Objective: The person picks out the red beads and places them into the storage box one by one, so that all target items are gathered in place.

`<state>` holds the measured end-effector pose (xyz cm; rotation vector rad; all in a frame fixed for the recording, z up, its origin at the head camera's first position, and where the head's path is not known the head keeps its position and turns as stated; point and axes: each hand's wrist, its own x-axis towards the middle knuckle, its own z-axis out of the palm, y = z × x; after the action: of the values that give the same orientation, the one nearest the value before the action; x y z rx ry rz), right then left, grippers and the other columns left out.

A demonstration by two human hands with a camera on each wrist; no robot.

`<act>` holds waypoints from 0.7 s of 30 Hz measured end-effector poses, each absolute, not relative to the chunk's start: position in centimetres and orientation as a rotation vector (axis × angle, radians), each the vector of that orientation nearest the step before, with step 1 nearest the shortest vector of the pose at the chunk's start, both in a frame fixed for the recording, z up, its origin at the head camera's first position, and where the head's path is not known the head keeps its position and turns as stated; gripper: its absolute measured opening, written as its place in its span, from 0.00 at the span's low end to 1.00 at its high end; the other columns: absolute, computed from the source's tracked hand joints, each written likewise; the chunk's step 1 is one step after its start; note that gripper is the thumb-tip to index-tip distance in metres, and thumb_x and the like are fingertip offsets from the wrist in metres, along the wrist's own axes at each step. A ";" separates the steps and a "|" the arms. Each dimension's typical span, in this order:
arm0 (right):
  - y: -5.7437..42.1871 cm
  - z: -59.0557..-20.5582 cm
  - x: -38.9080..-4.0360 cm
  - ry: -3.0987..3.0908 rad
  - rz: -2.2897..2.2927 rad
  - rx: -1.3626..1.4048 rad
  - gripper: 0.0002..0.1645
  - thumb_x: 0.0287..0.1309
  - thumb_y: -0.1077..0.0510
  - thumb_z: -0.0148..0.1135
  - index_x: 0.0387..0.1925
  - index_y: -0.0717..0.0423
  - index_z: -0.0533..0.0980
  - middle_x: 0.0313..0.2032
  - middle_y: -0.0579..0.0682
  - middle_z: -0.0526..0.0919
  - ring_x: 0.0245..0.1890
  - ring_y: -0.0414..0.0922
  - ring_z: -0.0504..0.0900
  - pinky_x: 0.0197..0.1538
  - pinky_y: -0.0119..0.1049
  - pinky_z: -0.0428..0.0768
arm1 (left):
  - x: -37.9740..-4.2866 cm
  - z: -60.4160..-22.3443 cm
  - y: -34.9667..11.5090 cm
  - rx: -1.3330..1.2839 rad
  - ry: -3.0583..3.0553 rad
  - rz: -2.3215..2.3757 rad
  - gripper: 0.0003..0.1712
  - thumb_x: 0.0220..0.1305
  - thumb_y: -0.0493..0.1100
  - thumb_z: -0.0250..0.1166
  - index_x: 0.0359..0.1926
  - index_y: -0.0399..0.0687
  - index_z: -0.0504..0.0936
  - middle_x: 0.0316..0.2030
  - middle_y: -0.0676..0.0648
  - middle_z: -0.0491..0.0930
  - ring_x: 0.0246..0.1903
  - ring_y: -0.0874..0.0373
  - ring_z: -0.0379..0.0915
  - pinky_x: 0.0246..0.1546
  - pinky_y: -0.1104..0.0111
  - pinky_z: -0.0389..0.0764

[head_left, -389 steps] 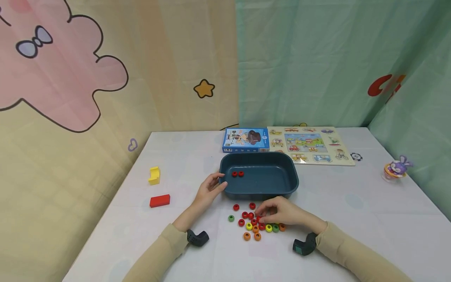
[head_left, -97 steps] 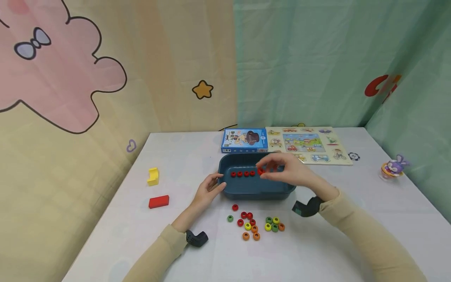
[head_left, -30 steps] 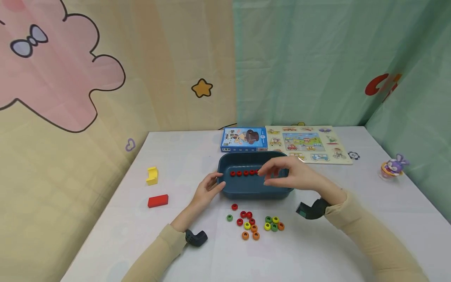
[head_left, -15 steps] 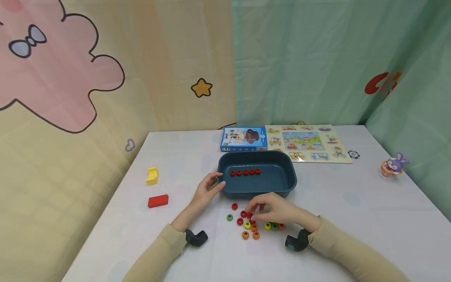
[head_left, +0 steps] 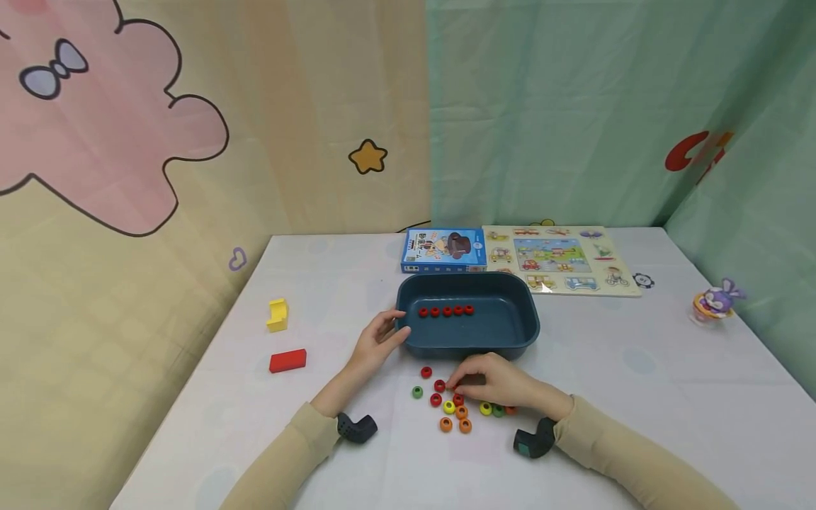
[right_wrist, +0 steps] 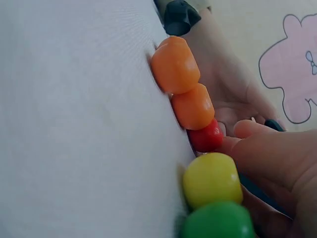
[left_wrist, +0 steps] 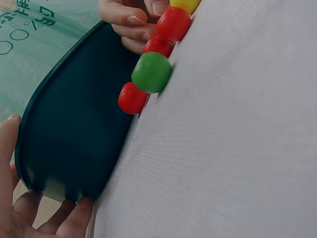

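My left hand (head_left: 377,341) holds the left end of a dark blue tray (head_left: 472,352), thumb and fingers at its rim; the left wrist view shows the fingers (left_wrist: 74,218) against the tray wall (left_wrist: 64,114). Inside the tray, several red beads (head_left: 447,312) lie in a row. In front of it my right hand (head_left: 500,380) pinches a red bead, mostly hidden by the fingertips, among loose beads. Around it lie red beads (head_left: 435,399), orange beads (head_left: 465,426), yellow beads (head_left: 449,407) and a green bead (head_left: 417,392). Orange beads (right_wrist: 176,67) and a yellow bead (right_wrist: 213,181) appear in the right wrist view.
Left on the white table lie a yellow block (head_left: 277,315) and a red block (head_left: 287,360). Behind the tray are a blue box (head_left: 443,250) and a picture puzzle board (head_left: 561,262). A purple rabbit figure (head_left: 717,301) stands at the far right.
The row of red beads in the tray has grown from two to several. My right hand has left the tray and come down to the loose beads. My left hand stays at the tray.
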<state>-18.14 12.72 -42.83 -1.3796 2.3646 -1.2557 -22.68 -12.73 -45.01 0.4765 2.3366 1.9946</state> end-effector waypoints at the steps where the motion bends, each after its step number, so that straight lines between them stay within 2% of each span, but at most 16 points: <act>1: 12.7 -42.4 -18.0 2.365 -1.249 -1.383 0.10 0.49 0.68 0.62 0.37 0.60 0.78 0.34 0.51 0.82 0.34 0.43 0.78 0.39 0.33 0.78 | -22.7 -44.9 -12.8 0.479 2.328 1.997 0.27 0.58 0.47 0.61 0.56 0.38 0.67 0.63 0.44 0.57 0.60 0.51 0.58 0.53 0.67 0.68; 5: 12.8 -42.9 -18.2 2.363 -1.252 -1.328 0.12 0.49 0.67 0.63 0.39 0.59 0.78 0.35 0.51 0.81 0.33 0.47 0.77 0.37 0.35 0.78 | -23.1 -45.7 -12.9 0.489 2.321 2.008 0.27 0.58 0.46 0.61 0.56 0.39 0.67 0.64 0.43 0.56 0.60 0.49 0.57 0.53 0.66 0.68; 8: 13.0 -44.1 -18.6 2.384 -1.238 -1.233 0.14 0.49 0.64 0.64 0.40 0.55 0.78 0.37 0.48 0.81 0.32 0.48 0.75 0.35 0.36 0.78 | -23.4 -46.3 -12.9 0.486 2.335 2.010 0.27 0.57 0.48 0.61 0.55 0.42 0.68 0.63 0.44 0.57 0.60 0.50 0.57 0.53 0.66 0.68; 12: 13.4 -45.3 -19.2 2.416 -1.215 -1.167 0.14 0.49 0.58 0.65 0.41 0.47 0.77 0.37 0.41 0.80 0.32 0.43 0.74 0.35 0.33 0.77 | -23.2 -45.9 -12.9 0.453 2.322 2.009 0.28 0.56 0.49 0.62 0.55 0.42 0.69 0.63 0.46 0.57 0.60 0.52 0.57 0.52 0.67 0.69; 14: 13.5 -45.5 -19.3 2.422 -1.215 -1.160 0.14 0.49 0.56 0.66 0.40 0.45 0.77 0.37 0.38 0.79 0.31 0.40 0.74 0.34 0.31 0.77 | -22.8 -45.1 -12.7 0.456 2.327 2.004 0.27 0.57 0.48 0.61 0.55 0.40 0.68 0.63 0.44 0.57 0.60 0.49 0.57 0.52 0.66 0.69; 18: 13.3 -44.9 -19.0 2.410 -1.244 -1.160 0.13 0.48 0.53 0.66 0.39 0.44 0.78 0.36 0.37 0.80 0.30 0.37 0.75 0.33 0.29 0.77 | -22.0 -43.8 -12.6 0.479 2.336 1.985 0.27 0.59 0.44 0.60 0.55 0.35 0.66 0.63 0.39 0.56 0.60 0.46 0.56 0.53 0.65 0.68; 21: 13.0 -43.3 -18.5 2.392 -1.275 -1.222 0.13 0.48 0.54 0.66 0.39 0.46 0.78 0.36 0.37 0.80 0.32 0.35 0.76 0.34 0.30 0.78 | -21.7 -43.3 -12.5 0.473 2.345 1.960 0.27 0.59 0.44 0.60 0.56 0.35 0.66 0.63 0.39 0.56 0.60 0.48 0.56 0.53 0.66 0.68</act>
<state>-18.50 12.97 -43.28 -1.2219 2.3915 -1.2750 -21.74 -12.53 -43.29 0.4728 2.3446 1.9604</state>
